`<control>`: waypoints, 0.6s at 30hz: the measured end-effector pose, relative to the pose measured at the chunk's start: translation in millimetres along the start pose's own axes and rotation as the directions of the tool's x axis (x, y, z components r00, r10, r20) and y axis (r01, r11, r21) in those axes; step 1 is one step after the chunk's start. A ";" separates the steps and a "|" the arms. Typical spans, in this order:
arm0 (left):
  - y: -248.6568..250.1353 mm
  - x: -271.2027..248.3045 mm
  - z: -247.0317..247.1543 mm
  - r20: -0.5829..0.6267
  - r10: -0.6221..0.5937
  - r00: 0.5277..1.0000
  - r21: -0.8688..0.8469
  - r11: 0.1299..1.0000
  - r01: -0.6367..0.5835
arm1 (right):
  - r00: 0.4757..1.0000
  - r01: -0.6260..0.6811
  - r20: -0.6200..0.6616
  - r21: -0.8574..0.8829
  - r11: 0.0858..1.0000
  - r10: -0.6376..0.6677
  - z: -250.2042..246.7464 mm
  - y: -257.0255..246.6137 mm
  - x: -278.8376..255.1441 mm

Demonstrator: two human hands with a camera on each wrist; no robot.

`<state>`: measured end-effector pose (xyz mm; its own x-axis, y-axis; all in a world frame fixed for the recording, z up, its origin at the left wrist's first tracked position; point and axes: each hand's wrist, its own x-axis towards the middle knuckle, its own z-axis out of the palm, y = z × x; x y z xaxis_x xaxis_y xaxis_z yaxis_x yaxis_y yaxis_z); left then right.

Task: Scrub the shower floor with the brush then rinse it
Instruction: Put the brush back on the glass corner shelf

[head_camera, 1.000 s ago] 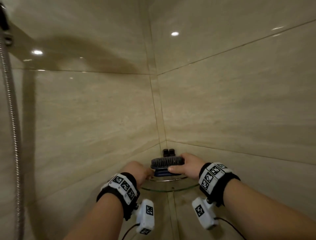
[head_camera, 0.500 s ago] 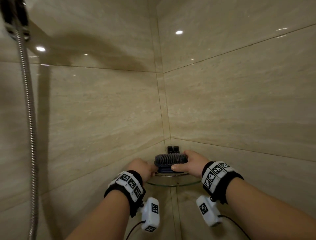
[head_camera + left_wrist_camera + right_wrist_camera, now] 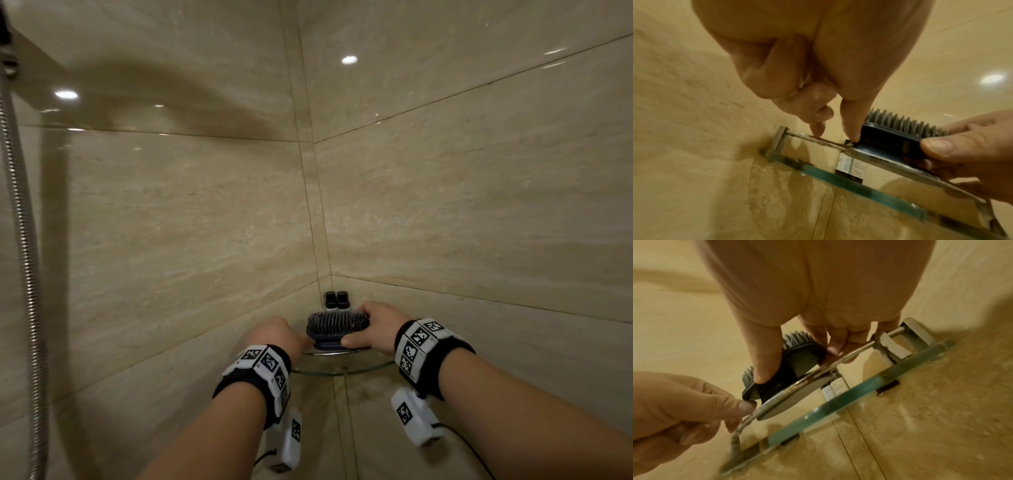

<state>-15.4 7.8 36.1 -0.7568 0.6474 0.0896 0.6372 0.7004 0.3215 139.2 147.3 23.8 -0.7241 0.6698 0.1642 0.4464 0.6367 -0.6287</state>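
The right hand (image 3: 373,325) gripped the brush (image 3: 337,323) between thumb and fingers at the glass shelf (image 3: 342,372); the left hand (image 3: 277,334), fingers curled, touched its left end.

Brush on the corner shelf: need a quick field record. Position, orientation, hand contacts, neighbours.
brush: dark blue base, grey bristles up
position: at the glass corner shelf, against its metal rail; lifted or resting unclear
right hand: grips brush, thumb on near side, fingers behind
left hand: thumb tip touches brush's left end; grip unclear
behind brush: two small dark bottles in the corner
far left: shower hose
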 end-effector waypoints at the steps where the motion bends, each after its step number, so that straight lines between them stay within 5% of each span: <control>1: -0.1 0.5 0.4 0.001 -0.002 1.000 -0.002 1.000 0.002 | 1.000 -0.008 0.008 -0.012 1.000 0.009 0.2 -0.2 1.1; 18: 0.6 10.7 5.5 0.034 -0.044 0.998 0.013 0.999 0.044 | 0.991 -0.087 0.095 -0.085 0.993 0.095 2.4 -4.1 11.7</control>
<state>-22.3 16.8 32.1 -0.7790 0.6256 0.0434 0.6052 0.7319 0.3131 127.6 151.6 26.5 -0.7248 0.6882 0.0306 0.5511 0.6060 -0.5736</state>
